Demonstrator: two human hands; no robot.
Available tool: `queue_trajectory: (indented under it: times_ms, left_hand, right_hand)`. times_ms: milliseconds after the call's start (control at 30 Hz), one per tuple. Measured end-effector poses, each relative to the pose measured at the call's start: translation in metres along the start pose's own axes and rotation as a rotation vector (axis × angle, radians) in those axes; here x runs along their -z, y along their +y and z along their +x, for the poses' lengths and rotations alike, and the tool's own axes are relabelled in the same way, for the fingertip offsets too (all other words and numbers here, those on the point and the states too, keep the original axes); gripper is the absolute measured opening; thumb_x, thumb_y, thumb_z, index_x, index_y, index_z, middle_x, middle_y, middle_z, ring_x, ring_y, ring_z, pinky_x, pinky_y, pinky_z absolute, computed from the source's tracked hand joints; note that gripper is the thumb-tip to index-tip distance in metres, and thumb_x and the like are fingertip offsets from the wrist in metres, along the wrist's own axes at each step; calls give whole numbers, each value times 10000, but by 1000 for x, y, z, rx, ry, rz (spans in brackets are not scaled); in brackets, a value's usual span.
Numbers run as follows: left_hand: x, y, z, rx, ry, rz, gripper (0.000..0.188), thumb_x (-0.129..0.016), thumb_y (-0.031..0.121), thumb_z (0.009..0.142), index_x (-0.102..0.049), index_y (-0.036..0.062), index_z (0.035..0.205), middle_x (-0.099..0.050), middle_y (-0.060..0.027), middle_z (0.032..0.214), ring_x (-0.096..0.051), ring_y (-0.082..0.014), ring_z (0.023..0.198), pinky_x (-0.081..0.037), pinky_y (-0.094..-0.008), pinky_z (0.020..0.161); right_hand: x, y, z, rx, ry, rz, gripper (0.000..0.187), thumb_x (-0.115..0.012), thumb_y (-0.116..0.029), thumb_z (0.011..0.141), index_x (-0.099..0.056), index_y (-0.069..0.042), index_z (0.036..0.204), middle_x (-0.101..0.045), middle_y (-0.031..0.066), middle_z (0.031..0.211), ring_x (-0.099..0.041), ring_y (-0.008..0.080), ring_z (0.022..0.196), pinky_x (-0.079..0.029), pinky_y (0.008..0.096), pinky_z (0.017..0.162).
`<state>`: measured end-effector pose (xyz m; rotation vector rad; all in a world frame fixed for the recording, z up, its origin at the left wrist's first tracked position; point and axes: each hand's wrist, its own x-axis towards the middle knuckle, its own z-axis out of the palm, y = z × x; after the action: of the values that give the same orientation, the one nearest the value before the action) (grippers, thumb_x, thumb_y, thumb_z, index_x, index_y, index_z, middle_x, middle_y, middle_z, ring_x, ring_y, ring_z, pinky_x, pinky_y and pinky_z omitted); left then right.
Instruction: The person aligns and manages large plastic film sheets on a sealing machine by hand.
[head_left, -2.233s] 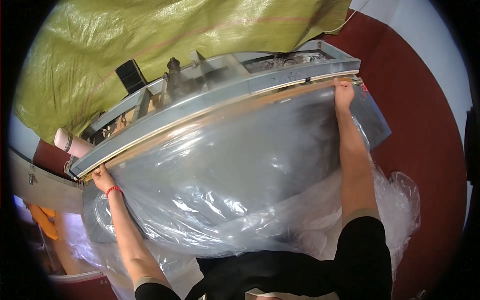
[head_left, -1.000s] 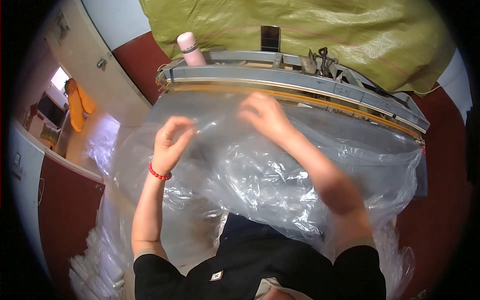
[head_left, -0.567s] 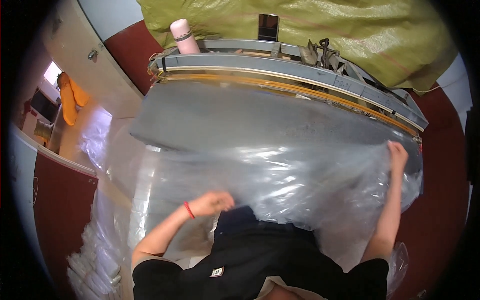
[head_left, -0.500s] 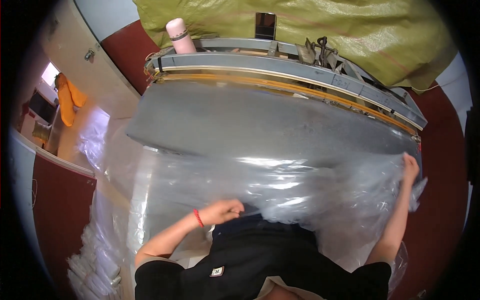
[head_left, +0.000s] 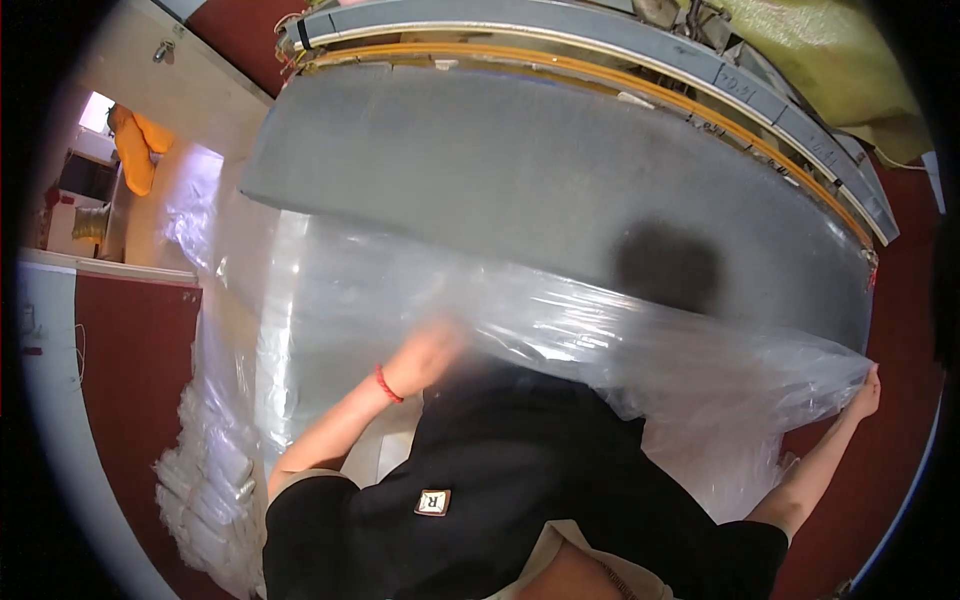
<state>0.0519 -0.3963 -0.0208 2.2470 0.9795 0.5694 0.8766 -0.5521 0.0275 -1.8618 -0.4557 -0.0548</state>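
Observation:
A wide sheet of clear plastic film [head_left: 690,345] lies rumpled and shiny across the near part of a grey tabletop [head_left: 450,150] and hangs over its front edge. At the far right my right hand [head_left: 868,392] pinches the film's corner, pulling it taut beyond the table's right end. My left hand [head_left: 425,355], with a red cord on its wrist, is over the film left of centre, close to my body. Motion smears its fingers, so whether they grip the film is hidden.
A long grey metal beam [head_left: 560,25] with an orange strip [head_left: 560,62] runs along the table's back. Bunched clear film [head_left: 210,480] hangs at the lower left. Green sheeting [head_left: 830,60] covers the back right. An open door [head_left: 190,60] stands at left.
My right hand has moved outward and nearer, stretching the film to the right. My left hand has shifted up and slightly left. My view has tilted down toward the table.

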Motion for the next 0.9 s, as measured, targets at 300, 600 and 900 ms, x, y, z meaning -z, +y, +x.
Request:
queue_trajectory:
  times_ms: [300,600,900]
  left_hand:
    - [101,-1,-16,200,-514,137,78,-590,102,739,-521,72,762,-563,-98,651,-552,-293,610,-429,-353,537]
    - [333,-168,8,415,480,990,177,-461,-23,710,-583,7,834,-579,-142,825,-562,-276,730,-450,-351,670]
    - [264,-256,148,661,408,446,582,-521,346,826,-354,-25,1242,-387,-179,1267,-352,-254,1193,-279,-341,978]
  right_hand:
    - [-4,2,21,-43,10,69,297,-651,-279,748,-617,1,839,-596,41,816,-531,125,737,-431,254,695]
    - [-55,-3,29,178,-50,-219,231,-645,-227,739,-655,-13,825,-625,35,774,-533,97,734,-426,239,696]
    - [-80,-44,-1,-36,121,-627,256,-608,-325,645,-664,-107,767,-627,118,771,-597,261,722,-452,365,681]
